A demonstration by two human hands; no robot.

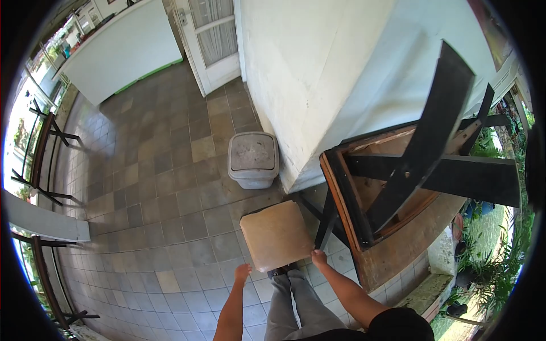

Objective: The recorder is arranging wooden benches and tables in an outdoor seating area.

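A square seat with a tan, padded-looking top point(277, 236) is right before my feet, and its underside and any legs are hidden from me. At its near right corner, my right hand point(318, 257) has its fingers closed on the edge. My left hand point(243, 271) is just off the near left corner, its fingers slightly apart and nothing in them. To the right of the seat, an upturned wooden table point(384, 192) with black crossed legs rests on top of another wooden table point(409, 238).
A grey lidded bin point(253, 160) stands against the white wall corner point(294, 170). Dark benches point(42, 149) line the left side. Beyond are a white counter point(123, 51) and a glazed white door point(213, 42). Potted plants point(473, 273) grow at the right. Floor tiles point(170, 213) run throughout.
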